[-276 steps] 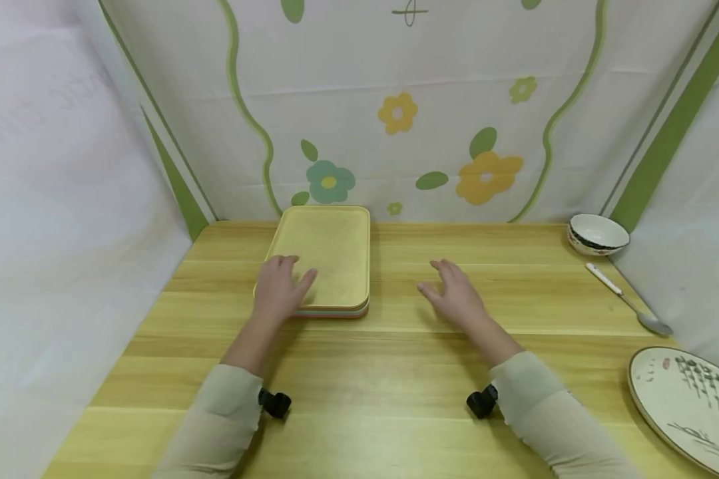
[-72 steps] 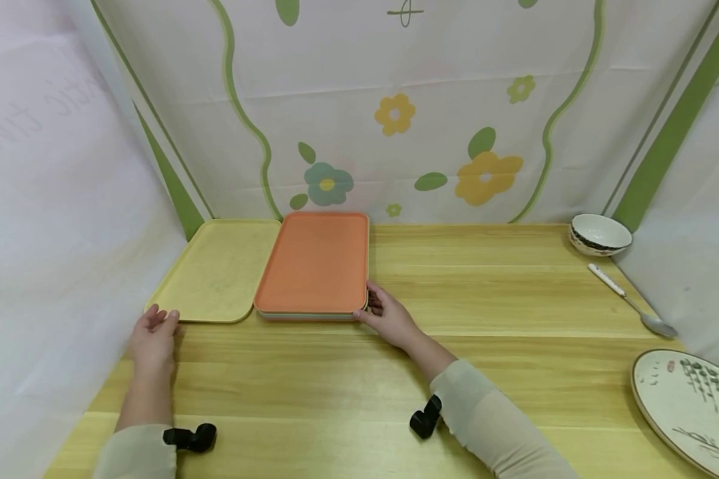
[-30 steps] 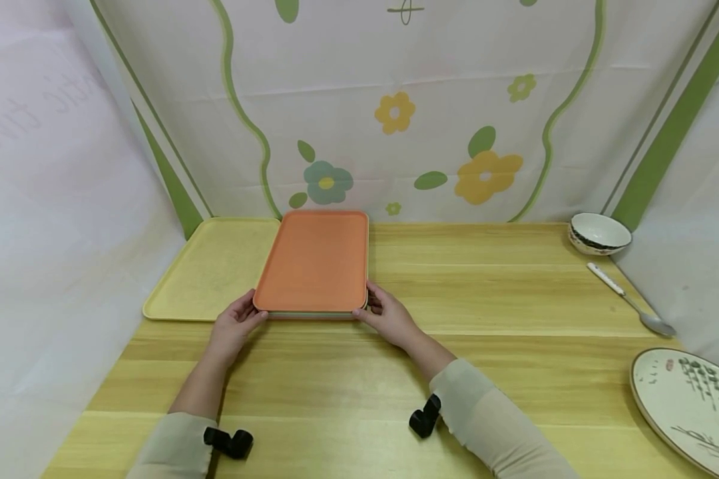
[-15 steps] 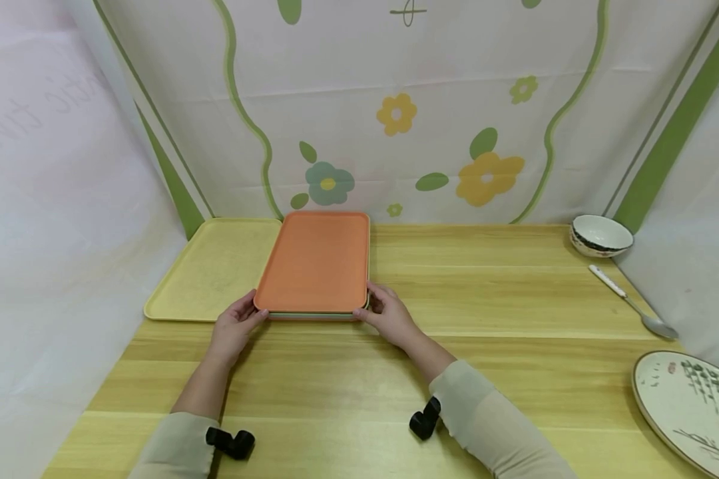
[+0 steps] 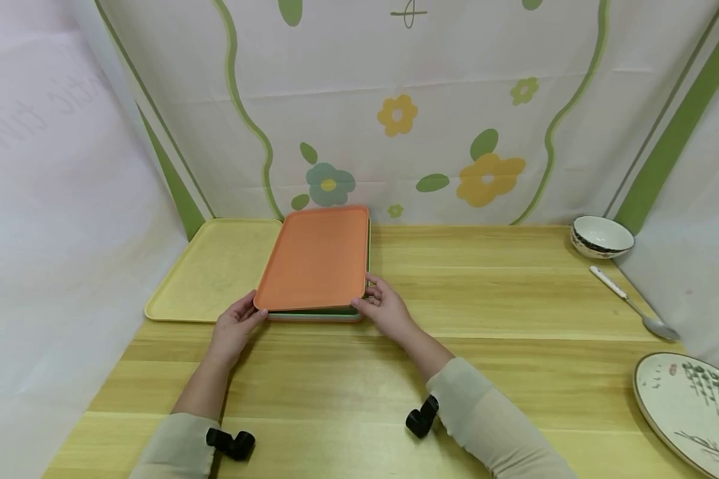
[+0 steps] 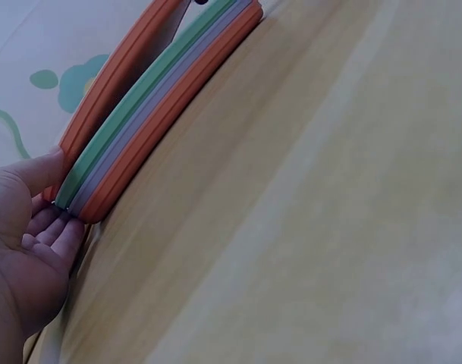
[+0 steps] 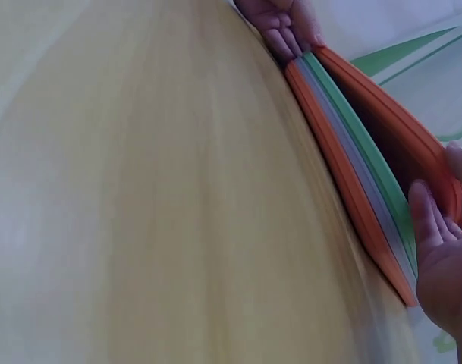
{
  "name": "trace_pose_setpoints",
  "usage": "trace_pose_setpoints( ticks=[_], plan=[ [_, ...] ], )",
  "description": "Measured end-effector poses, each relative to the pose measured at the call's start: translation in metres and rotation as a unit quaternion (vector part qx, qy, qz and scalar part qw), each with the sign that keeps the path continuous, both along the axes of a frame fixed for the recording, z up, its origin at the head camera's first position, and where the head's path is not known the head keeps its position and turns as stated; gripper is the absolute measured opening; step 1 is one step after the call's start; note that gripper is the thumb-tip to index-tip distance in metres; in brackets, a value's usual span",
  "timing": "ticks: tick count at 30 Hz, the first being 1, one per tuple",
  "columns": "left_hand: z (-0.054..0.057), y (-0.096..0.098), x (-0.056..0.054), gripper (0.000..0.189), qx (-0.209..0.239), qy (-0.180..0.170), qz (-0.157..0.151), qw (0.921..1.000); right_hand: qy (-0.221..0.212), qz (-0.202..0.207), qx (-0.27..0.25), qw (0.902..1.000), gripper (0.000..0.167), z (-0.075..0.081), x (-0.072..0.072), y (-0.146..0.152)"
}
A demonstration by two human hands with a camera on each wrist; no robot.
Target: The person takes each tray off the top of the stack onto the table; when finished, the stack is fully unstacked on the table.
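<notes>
An orange tray [image 5: 314, 259] tops the stack, its right front corner raised so that a gap opens beneath. My right hand [image 5: 389, 316] pinches that raised corner, thumb above and fingers at the side and underneath. At the left front corner my left hand [image 5: 232, 332] holds the same tray, its thumb on the rim and its fingers against the side of the stack. Under it lie a green tray [image 7: 359, 136], a lavender-grey tray [image 6: 143, 121] and another orange tray [image 6: 132, 163], all flat. A yellow tray [image 5: 212, 273] lies just left of the stack.
Two nested bowls [image 5: 602, 236] stand at the back right. In front of them lie a white-handled spoon [image 5: 626, 298] and an oval patterned plate [image 5: 683, 412]. A flowered cloth [image 5: 431, 80] hangs right behind the wooden table [image 5: 347, 399].
The yellow tray went from the top of the stack to its left. My left hand then came to the orange tray's left corner. Just now my right hand has raised its right corner.
</notes>
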State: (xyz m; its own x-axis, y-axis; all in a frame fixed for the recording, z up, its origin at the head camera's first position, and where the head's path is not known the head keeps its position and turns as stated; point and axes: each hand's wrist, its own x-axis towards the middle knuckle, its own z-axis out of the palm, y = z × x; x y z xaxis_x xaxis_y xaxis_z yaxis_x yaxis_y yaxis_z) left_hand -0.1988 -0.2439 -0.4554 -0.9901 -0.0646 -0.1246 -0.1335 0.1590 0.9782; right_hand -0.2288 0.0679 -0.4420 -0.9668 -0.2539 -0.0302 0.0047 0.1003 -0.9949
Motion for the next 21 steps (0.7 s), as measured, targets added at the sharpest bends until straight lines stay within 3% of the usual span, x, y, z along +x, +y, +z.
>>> trace_pose_setpoints(
  ticks=[5,8,17,21],
  plan=[
    [-0.001,0.001,0.0,0.066,0.001,0.002,-0.003,1.0,-0.042,0.019,-0.117,0.992,0.07,0.003,0.002,-0.007],
    [-0.001,0.002,0.0,0.065,0.001,0.01,-0.004,0.9999,-0.061,0.023,-0.146,0.9872,0.075,0.004,0.003,-0.009],
    [0.001,0.003,0.002,0.074,0.019,0.02,-0.02,0.9994,-0.063,0.019,-0.164,0.9842,0.075,0.009,0.005,-0.009],
    [-0.001,0.001,0.002,0.076,0.001,0.021,-0.025,0.9995,-0.06,0.014,-0.166,0.9841,0.075,0.013,0.007,-0.005]
  ],
)
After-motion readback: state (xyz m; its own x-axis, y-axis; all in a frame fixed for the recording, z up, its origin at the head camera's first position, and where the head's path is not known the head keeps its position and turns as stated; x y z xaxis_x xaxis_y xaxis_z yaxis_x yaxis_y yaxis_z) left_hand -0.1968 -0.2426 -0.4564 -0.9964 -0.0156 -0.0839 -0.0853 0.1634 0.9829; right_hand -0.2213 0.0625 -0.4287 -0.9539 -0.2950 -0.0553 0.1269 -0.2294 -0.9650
